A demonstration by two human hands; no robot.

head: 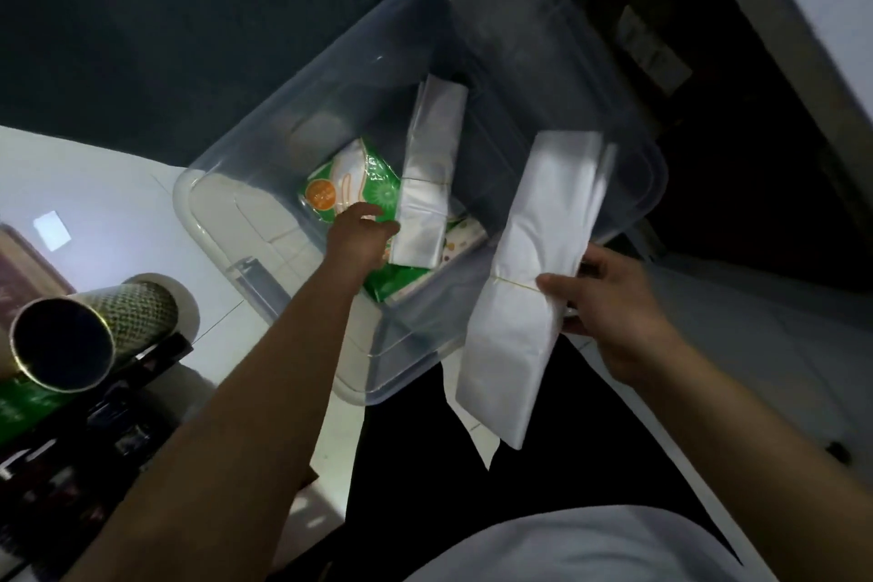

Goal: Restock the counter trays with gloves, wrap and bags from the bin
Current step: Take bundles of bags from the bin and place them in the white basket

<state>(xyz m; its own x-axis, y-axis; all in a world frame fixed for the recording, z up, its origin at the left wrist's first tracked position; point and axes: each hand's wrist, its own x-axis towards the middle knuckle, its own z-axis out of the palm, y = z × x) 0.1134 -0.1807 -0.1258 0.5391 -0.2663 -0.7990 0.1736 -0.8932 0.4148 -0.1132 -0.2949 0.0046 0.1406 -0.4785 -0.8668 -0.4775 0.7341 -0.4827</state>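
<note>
A clear plastic bin (264,184) stands on the pale floor below me. Inside it lie green-and-white packets (352,187). My left hand (361,234) reaches into the bin and grips the lower end of a white bundle of bags (427,175) tied with a rubber band. My right hand (614,312) holds a second, longer white bundle of bags (534,284) at its banded middle, over the bin's near right rim.
A roll of wrap (89,331) with a dark hollow core lies at the lower left on a dark tray or shelf (104,416) beside a green packet (23,406). A white counter edge (803,5) runs along the upper right. Dark space lies beyond the bin.
</note>
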